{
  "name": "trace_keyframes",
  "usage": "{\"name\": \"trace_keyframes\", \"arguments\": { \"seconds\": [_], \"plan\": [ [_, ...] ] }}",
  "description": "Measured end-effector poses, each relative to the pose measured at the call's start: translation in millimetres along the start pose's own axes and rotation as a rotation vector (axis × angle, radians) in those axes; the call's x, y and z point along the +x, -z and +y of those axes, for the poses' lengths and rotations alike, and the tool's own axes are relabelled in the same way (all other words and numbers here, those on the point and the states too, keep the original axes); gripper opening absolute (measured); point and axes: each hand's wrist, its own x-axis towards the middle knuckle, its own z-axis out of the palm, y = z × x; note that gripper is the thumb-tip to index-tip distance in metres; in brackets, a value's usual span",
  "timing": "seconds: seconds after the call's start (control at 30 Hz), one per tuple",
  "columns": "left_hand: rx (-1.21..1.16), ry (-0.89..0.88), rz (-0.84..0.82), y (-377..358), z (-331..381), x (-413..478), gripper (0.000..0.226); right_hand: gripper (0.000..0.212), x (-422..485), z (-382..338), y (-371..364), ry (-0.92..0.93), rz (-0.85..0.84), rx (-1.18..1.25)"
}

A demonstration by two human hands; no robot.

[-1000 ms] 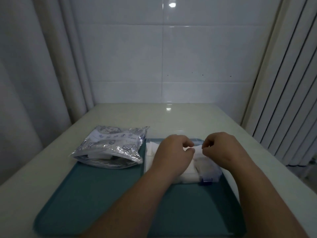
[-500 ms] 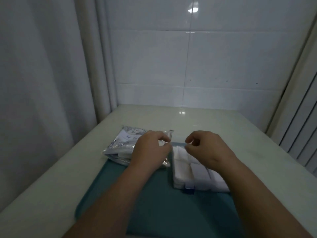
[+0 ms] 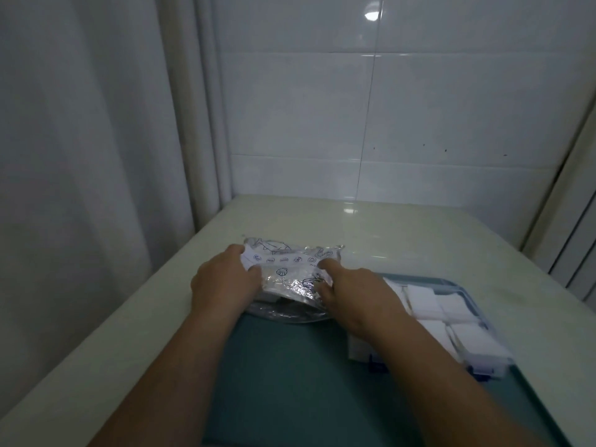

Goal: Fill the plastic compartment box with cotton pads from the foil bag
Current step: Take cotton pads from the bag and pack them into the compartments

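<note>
The foil bag (image 3: 292, 272) lay at the far left corner of the teal tray (image 3: 290, 382), overlapping the bench (image 3: 387, 227). Your left hand (image 3: 222, 282) gripped its left edge and your right hand (image 3: 351, 291) pinched its right. The plastic compartment box (image 3: 496, 366), packed with cotton pads (image 3: 422, 298), sat just beside it on the tray.

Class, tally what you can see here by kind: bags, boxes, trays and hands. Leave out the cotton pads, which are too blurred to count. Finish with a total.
foil bag: 1
plastic compartment box: 1
teal tray: 1
hands: 2, the left hand and the right hand
Total: 5
</note>
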Motion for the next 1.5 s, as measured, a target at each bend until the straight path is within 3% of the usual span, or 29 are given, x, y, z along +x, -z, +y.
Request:
{"name": "trace_keyframes", "arguments": {
  "seconds": [0.1,0.27,0.47,0.7,0.87,1.07,1.13,1.2,1.37,1.5],
  "plan": [
    [0.001,0.053,-0.106,-7,-3,-2,0.055,0.029,0,-1,-3,0.009,-0.041,0.024],
    [-0.249,0.106,0.009,-2,-1,3,0.053,0.026,-2,-1,0,-0.045,0.086,0.246],
    [-0.573,0.153,0.085,5,0,0,0.022,0.015,-6,1,3,-0.01,0.269,0.34],
    [-0.671,0.147,0.188,11,4,-1,0.014,0.016,-10,1,4,-0.003,0.353,0.557],
    [-0.799,0.133,0.151,9,5,0,0.021,0.034,-9,2,7,-0.101,0.252,0.814],
    [-0.955,0.162,0.034,8,1,3,0.021,0.055,-8,5,4,-0.159,0.312,0.871],
    [-0.951,0.125,0.043,7,0,2,0.016,0.047,-7,6,4,-0.154,0.332,0.875],
    [-0.947,0.099,0.08,7,1,1,0.017,0.016,-6,7,7,-0.126,0.353,0.862],
    [-0.847,0.059,0.176,11,10,-4,0.026,0.036,-9,6,10,-0.099,0.317,0.768],
    [-0.958,0.067,0.071,15,11,-3,0.012,0.032,-6,10,9,-0.145,0.396,0.751]
  ]
}}
